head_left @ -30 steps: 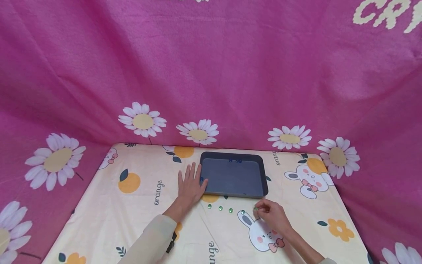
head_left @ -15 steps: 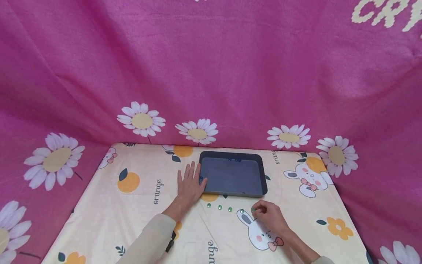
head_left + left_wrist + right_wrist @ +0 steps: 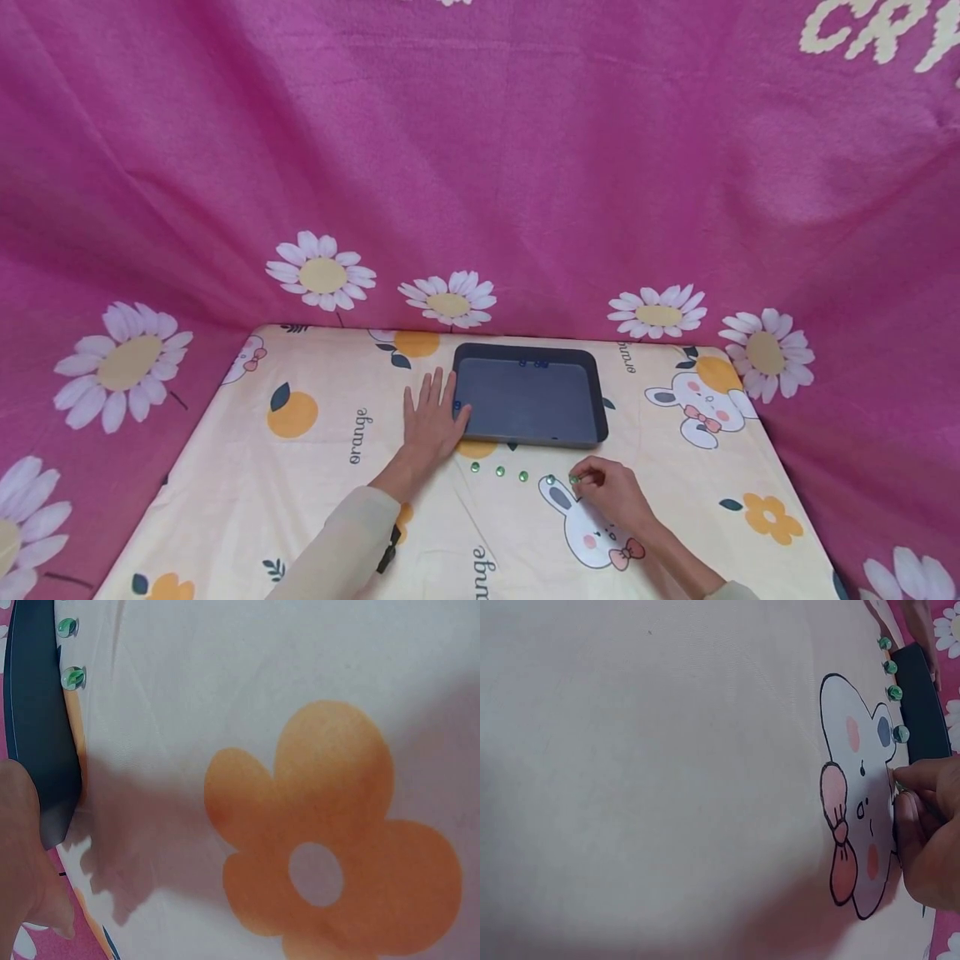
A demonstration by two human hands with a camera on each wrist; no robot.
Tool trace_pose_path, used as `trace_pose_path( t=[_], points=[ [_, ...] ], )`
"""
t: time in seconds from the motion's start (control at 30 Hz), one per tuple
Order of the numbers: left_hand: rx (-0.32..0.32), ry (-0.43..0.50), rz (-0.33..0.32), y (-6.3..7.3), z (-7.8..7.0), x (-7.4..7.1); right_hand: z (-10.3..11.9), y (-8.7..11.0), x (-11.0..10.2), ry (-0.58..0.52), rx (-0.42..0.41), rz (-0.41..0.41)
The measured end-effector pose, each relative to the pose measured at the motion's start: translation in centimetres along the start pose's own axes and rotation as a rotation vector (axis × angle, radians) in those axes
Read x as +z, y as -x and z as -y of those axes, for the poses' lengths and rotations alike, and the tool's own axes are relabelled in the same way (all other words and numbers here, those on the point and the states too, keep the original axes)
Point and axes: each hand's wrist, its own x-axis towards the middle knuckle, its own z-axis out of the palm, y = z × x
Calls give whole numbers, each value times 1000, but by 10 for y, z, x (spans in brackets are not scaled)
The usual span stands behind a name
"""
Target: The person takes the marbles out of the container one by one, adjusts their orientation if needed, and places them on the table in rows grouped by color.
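Note:
My right hand (image 3: 611, 492) pinches a green marble (image 3: 574, 479) between thumb and forefinger, at the right end of a row of green marbles. The nearest of these, another green marble (image 3: 901, 734), lies just beyond the fingertips in the right wrist view. A dark grey rectangular tray (image 3: 532, 442) stands behind the row. My left hand (image 3: 431, 425) rests at the tray's left side, fingers straight and spread, thumb at the front left corner. Inside the tray, a blue marble (image 3: 457, 405) sits by that hand and a few blue marbles (image 3: 542, 364) lie along the back wall.
A cream tablecloth (image 3: 315, 517) printed with oranges, flowers and rabbits covers the table. Pink cloth (image 3: 525, 167) with daisies hangs behind and at both sides. A small black object (image 3: 390, 550) shows by the left sleeve.
The right hand has shifted slightly left with its green marble, closer to the neighbouring one in the row. The left hand and the tray stay in place.

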Motion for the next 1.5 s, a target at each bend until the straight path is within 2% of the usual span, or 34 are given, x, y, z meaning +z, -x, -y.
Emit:
trace_pose_path(
  t=[0.7,1.5],
  points=[
    [4,11,-16,1,-1,0,-1,0,2,23,17,0],
    [-7,20,13,0,0,-1,2,1,1,11,30,14]
  ],
)
